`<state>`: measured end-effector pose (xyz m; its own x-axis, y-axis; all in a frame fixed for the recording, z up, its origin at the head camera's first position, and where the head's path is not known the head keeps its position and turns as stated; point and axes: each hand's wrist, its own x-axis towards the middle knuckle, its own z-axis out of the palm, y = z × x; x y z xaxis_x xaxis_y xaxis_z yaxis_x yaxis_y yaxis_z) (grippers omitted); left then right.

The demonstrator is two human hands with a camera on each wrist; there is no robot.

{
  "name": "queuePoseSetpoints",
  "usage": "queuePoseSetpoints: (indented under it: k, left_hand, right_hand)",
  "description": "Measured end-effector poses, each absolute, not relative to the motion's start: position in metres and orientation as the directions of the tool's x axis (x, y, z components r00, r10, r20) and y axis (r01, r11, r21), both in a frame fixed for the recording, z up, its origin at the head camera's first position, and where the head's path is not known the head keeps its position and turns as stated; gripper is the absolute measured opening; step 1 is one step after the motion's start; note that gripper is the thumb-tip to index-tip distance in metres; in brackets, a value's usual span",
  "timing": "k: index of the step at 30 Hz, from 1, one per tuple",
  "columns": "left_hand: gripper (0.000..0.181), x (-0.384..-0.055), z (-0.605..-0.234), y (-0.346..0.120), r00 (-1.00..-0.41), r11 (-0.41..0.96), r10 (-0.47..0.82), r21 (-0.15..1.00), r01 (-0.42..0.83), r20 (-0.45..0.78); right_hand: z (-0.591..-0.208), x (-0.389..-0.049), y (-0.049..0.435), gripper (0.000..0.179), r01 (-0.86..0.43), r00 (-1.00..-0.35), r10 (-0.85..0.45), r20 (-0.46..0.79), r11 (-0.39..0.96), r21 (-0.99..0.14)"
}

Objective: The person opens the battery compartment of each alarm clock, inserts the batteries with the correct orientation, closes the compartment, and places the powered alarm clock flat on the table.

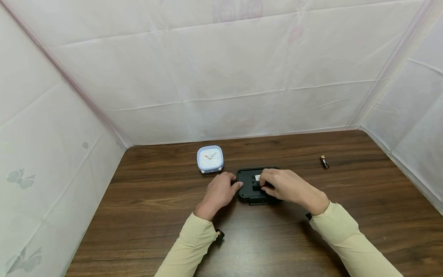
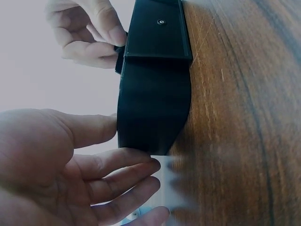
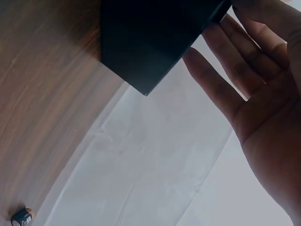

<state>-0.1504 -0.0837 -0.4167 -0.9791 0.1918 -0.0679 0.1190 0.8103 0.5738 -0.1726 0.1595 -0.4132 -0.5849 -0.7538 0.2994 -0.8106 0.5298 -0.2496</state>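
Centrally placed unit: black device (image 1: 246,181), lying flat on the wooden table (image 1: 155,234), between both hands.
Left grip: left hand (image 1: 220,190) holds the left end; thumb rests on the upper face's edge, index finger touches the end wall.
Right grip: right hand (image 1: 286,185) pinches a small black part (image 2: 119,63) at the upper face, thumb against index finger; its remaining fingers are partly hidden.
Device label: white label (image 1: 257,177) on the upper face, beside the right fingertips; print too small to read.
Side wall: one screw (image 2: 161,22), visible from the left wrist.
Battery: single battery (image 1: 324,162) with a copper-coloured end, well apart to the right; lettering not legible.
Clock: blue-rimmed clock (image 1: 210,159) with a white dial, near the left hand on its far side; dial markings not legible.
Table limits: far edge and both sides meet white sheeting (image 1: 221,77); wood extends left and right of the device and toward the sleeves (image 1: 194,238).
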Motion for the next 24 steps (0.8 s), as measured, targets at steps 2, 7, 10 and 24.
queuePoseSetpoints:
  k: [2,7,10,24]
  left_hand:
    - [0.031,-0.15,-0.417,-0.084,-0.979,0.811,0.192,0.572,0.121,-0.065]
    - [0.031,-0.152,-0.419,-0.083,-0.98,0.814,0.191,0.568,0.122,-0.063]
    - [0.031,-0.152,-0.419,-0.082,-0.98,0.815,0.188,0.567,0.118,-0.067]
    - [0.035,-0.15,-0.42,-0.079,-0.983,0.871,0.183,0.468,0.149,-0.028]
  right_hand:
    - [-0.412,-0.172,0.16,0.024,-0.806,-0.591,-0.755,0.285,0.534,-0.257]
    - [-0.408,-0.171,0.161,0.024,-0.794,-0.604,-0.751,0.266,0.539,-0.281]
    - [-0.405,-0.17,0.162,0.023,-0.787,-0.612,-0.746,0.264,0.539,-0.299]
    - [-0.396,-0.174,0.177,0.024,-0.747,-0.664,-0.68,0.311,0.628,-0.221]
